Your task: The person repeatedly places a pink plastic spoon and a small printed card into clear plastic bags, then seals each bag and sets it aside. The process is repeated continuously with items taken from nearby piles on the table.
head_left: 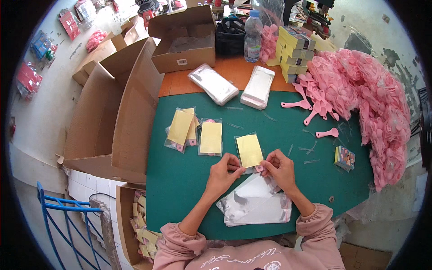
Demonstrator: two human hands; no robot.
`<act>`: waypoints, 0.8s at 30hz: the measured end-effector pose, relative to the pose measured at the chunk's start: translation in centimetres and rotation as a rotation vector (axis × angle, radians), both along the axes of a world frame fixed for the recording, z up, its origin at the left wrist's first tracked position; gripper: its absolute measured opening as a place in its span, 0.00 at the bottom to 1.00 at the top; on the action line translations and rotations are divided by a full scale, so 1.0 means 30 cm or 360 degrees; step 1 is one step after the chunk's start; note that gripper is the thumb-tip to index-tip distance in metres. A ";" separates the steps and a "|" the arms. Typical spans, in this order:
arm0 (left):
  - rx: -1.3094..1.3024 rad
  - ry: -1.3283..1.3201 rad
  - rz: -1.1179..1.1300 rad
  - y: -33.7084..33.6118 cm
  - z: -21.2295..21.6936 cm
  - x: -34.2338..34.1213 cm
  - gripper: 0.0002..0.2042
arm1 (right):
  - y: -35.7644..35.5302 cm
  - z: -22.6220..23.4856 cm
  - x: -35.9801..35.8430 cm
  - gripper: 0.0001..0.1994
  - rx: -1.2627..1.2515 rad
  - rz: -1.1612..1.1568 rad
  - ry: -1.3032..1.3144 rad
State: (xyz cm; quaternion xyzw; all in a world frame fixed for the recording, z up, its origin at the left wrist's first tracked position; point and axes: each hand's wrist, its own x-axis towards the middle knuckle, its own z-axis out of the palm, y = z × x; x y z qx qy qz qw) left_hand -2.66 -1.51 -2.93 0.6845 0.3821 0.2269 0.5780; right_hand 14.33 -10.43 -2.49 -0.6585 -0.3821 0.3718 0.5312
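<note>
A clear plastic bag with a yellow card [249, 150] in it is held between my hands over the green table. My left hand [223, 173] pinches the bag's lower left corner. The lower right corner is pinched by my right hand [280, 169], where a bit of pink plastic shows under the card. Just below lies a fanned stack of empty clear bags [258, 204]. To the left are one filled bag [211, 137] and a small pile of filled bags [181, 128], each with a yellow card and pink plastic inside.
Pink measuring spoons [315, 105] lie at right, beside a big heap of wrapped pink spoons [355, 90]. A small stack of cards [344, 158] sits nearer. Behind are bundled bags [213, 84], yellow card stacks [294, 49] and a water bottle [253, 38]. Cardboard boxes [135, 112] stand left.
</note>
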 end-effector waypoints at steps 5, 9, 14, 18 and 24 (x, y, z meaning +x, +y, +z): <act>-0.0140 -0.0159 0.0061 -0.002 -0.010 0.003 0.09 | 0.004 -0.012 -0.008 0.07 0.0068 0.0000 0.0088; -0.0079 -0.0124 -0.0039 -0.003 -0.009 0.005 0.09 | -0.006 -0.004 -0.004 0.12 0.0002 0.0023 -0.0060; 0.0253 -0.0154 -0.0031 0.034 -0.018 -0.025 0.15 | -0.003 0.057 0.081 0.10 0.0157 0.0105 -0.1023; 0.0932 0.0225 0.0170 0.184 0.024 -0.128 0.17 | -0.046 0.046 0.421 0.11 -0.0068 -0.0261 -0.1997; 0.1089 0.0368 -0.0066 0.036 0.082 -0.002 0.09 | -0.111 -0.005 0.568 0.14 -0.0287 -0.0267 -0.2262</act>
